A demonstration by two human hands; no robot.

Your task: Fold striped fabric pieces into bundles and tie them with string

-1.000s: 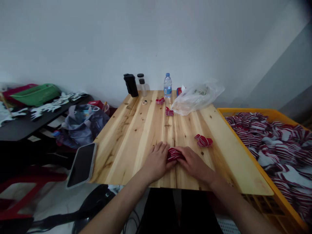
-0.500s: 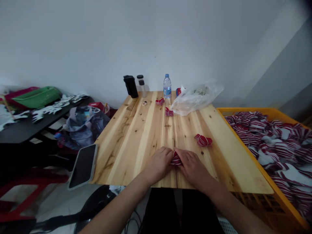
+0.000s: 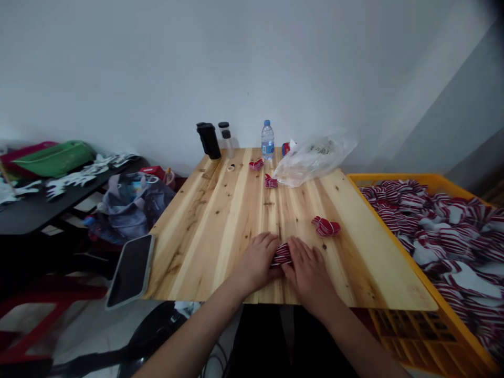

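A small rolled bundle of red-and-white striped knit cloth (image 3: 281, 255) lies on the wooden table (image 3: 197, 231) close to its front edge. My left hand (image 3: 258, 261) grips its left side, fingers together. From the other side my right hand (image 3: 309, 266) presses on it, with the thumb low and the fingers over the right end. Part of the bundle is hidden under both hands. To the right rests a similar tied bundle (image 3: 326, 227). Two more, a nearer bundle (image 3: 271, 181) and a farther bundle (image 3: 256, 165), lie toward the back.
A yellow crate (image 3: 427, 278) full of striped knit pieces stands at the right. Along the table's back are a black flask (image 3: 209, 140), a water bottle (image 3: 268, 140) and a clear plastic bag (image 3: 311, 160). A phone (image 3: 130, 270) overhangs the left front corner.
My right hand has shifted its fingers over the bundle, whose striped side now shows more between the hands. The view has moved slightly; the other bundles stay put.
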